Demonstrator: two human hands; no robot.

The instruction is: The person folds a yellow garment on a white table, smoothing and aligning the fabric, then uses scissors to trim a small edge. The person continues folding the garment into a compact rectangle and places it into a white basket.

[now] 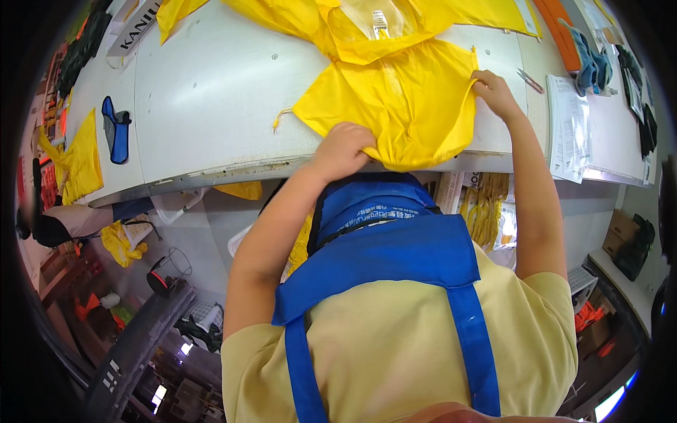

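A yellow raincoat lies on the table with its hood spread toward me. The hood's near edge hangs slightly over the table's front edge. My left hand is closed on the hood's near left edge, its fingertips partly hidden. At the right side edge, my right hand pinches the yellow fabric between thumb and fingers. A drawstring end sticks out at the hood's left corner. Inside the collar shows a pale lining with a white label.
Small scissors lie right of my right hand, near papers in a clear sleeve. A blue-and-black strap-like item rests on the left of the table. Blue cloth sits at far right. Another person's arm shows at left.
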